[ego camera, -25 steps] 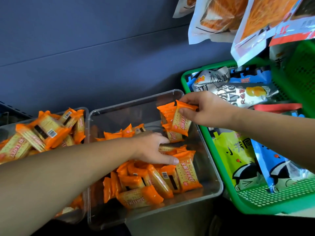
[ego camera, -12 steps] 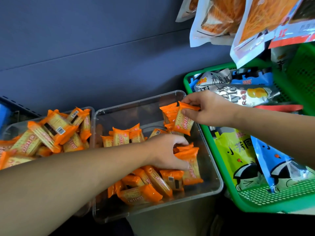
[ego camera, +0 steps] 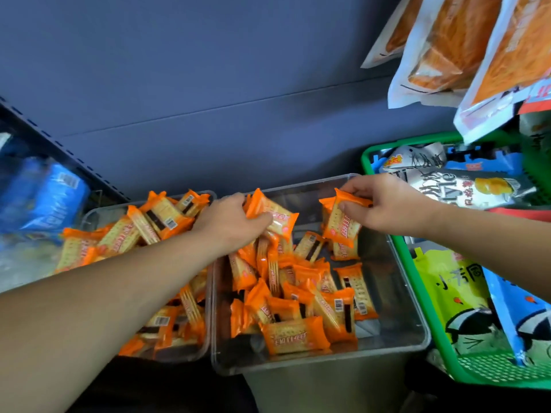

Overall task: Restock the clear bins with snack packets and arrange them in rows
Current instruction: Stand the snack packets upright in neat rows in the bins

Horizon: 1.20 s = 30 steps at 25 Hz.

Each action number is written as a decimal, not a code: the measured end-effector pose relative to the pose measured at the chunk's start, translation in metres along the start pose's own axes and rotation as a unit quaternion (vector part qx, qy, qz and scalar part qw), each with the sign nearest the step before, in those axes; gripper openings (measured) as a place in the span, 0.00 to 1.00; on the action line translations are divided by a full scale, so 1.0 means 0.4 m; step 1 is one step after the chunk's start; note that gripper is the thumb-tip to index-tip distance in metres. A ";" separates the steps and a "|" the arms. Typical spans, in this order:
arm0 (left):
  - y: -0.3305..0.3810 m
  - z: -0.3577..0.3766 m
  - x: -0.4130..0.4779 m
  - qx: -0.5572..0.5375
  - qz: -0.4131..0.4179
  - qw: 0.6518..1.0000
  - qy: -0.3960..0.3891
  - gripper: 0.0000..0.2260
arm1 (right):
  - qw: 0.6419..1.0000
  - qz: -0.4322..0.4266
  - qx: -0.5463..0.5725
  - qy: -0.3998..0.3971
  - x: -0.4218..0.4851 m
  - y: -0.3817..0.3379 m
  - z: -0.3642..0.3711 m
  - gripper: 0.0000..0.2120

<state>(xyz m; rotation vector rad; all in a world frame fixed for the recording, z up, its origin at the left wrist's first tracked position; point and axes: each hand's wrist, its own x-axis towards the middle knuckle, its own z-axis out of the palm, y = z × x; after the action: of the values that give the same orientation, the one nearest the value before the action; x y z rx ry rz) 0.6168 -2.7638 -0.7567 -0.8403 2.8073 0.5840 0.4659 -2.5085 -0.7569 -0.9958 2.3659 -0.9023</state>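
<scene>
Right now the left hand grips packets above the centre bin; the right hand pinches an upright stack at upper right. Loosened, that stack would likely topple.

The left hand grips a clump of orange packets over a clear bin, while the right hand pinches upright packets near its far right corner. Loose packets lie jumbled in this bin and in a second bin beside it on the left; a green basket stands on the right.
</scene>
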 end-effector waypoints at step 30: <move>0.201 0.199 -0.165 0.131 0.326 0.891 -0.287 0.10 | 0.998 0.044 0.008 -0.037 -0.050 0.038 -0.058 0.11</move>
<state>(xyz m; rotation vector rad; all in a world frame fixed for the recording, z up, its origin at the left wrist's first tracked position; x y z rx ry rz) 0.6296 -2.6370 -0.7866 0.3203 2.4560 0.4134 0.4582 -2.4763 -0.7486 -0.8949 2.3187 -0.8358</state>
